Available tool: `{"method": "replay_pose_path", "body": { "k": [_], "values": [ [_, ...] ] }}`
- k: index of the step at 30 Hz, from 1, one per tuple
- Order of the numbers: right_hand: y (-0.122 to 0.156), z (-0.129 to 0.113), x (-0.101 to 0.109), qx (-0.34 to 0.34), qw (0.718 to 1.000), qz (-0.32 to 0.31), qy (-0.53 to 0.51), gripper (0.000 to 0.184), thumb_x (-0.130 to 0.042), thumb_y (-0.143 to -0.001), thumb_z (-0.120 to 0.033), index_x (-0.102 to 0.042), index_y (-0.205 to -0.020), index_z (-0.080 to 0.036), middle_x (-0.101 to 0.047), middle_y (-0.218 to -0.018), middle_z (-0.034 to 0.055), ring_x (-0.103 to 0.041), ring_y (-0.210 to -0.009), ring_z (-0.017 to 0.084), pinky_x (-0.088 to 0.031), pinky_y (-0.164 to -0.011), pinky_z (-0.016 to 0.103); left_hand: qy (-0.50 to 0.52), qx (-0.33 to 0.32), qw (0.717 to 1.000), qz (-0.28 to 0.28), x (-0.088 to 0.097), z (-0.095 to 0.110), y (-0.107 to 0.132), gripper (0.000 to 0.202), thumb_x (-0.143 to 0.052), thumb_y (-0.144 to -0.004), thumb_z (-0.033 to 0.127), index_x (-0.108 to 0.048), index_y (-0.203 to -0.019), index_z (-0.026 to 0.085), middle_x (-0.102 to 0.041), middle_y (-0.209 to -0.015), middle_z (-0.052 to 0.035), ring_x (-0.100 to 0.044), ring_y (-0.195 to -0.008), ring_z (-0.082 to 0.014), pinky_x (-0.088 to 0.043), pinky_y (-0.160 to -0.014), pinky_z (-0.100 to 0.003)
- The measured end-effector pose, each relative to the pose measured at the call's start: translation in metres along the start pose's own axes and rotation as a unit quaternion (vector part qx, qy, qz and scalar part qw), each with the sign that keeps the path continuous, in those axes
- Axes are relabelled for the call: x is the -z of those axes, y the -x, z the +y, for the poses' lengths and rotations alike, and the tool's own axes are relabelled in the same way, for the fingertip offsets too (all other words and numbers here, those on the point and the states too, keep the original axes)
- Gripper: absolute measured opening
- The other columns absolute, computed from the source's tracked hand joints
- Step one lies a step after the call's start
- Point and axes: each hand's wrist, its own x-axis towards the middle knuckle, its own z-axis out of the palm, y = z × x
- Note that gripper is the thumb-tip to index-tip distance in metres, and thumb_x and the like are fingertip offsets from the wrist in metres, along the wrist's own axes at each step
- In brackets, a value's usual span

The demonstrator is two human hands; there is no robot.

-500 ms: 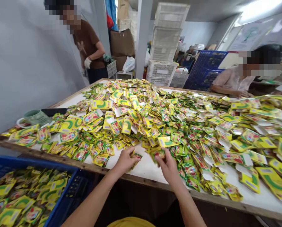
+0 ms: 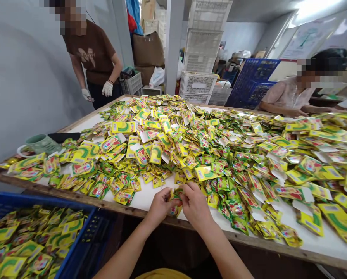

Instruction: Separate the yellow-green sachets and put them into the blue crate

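Hands together above the table's (image 2: 140, 197) near edge. Small packets (image 2: 176, 210) between them: left hand (image 2: 159, 207) clasped on these from the left, right hand (image 2: 195, 205) meeting it from the right, its grip hidden; cannot tell. Packet heap (image 2: 156, 153) just beyond, spreading right. Blue crate (image 2: 45, 199), near left, holds more.

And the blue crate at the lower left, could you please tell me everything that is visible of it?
The blue crate looks like hard plastic, with a rim and slotted walls. Open at the top, it holds a loose heap of yellow-and-green packets, lying against its walls. It sits upright, lower than the tabletop; the picture cuts off part of it, and its base is not visible.
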Motion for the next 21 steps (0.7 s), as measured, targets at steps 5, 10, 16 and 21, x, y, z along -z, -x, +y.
{"method": "replay_pose_path", "body": {
  "k": [5,10,16,21],
  "values": [
    [-0.012,-0.001,0.017,0.074,0.986,-0.134,0.060,0.024,-0.047,-0.075,0.002,-0.059,-0.087,-0.016,-0.056,-0.094,0.0083,-0.051,-0.091,0.022,-0.042,-0.076,0.032,0.011,-0.003,0.999,-0.037,0.005,0.005,0.003,0.027,-0.073,-0.069,0.028,-0.061,-0.089,0.014,-0.058,-0.078,-0.0002,-0.053,-0.078,-0.0142,-0.041,-0.072,-0.024],
    [-0.014,0.004,0.024,0.055,0.993,-0.106,0.000,0.011,-0.054,-0.085,-0.012,-0.063,-0.085,-0.018,-0.060,-0.089,0.0055,-0.053,-0.083,0.018,-0.043,-0.074,0.029,0.100,0.016,0.992,-0.072,0.008,0.002,0.008,0.030,-0.072,-0.071,0.029,-0.061,-0.095,0.015,-0.063,-0.089,-0.0026,-0.057,-0.087,-0.0165,-0.043,-0.080,-0.026],
    [0.005,0.009,0.016,0.084,0.991,-0.059,-0.089,0.019,-0.052,-0.090,-0.024,-0.070,-0.083,-0.022,-0.057,-0.113,0.0073,-0.045,-0.113,0.026,-0.040,-0.091,0.041,0.042,-0.001,0.997,-0.057,0.009,0.000,0.014,0.027,-0.070,-0.076,0.036,-0.064,-0.091,0.014,-0.062,-0.081,-0.0009,-0.053,-0.077,-0.0136,-0.042,-0.070,-0.022],
    [0.028,0.007,-0.012,-0.199,0.889,0.024,-0.412,0.028,-0.059,-0.084,-0.040,-0.065,-0.099,-0.017,-0.051,-0.070,0.0003,-0.045,-0.050,0.010,-0.037,-0.042,0.021,0.093,0.060,0.992,-0.058,0.013,0.013,0.019,0.038,-0.050,-0.089,0.043,-0.067,-0.109,0.016,-0.066,-0.110,-0.0078,-0.057,-0.105,-0.0207,-0.038,-0.101,-0.034]
  ]
}}
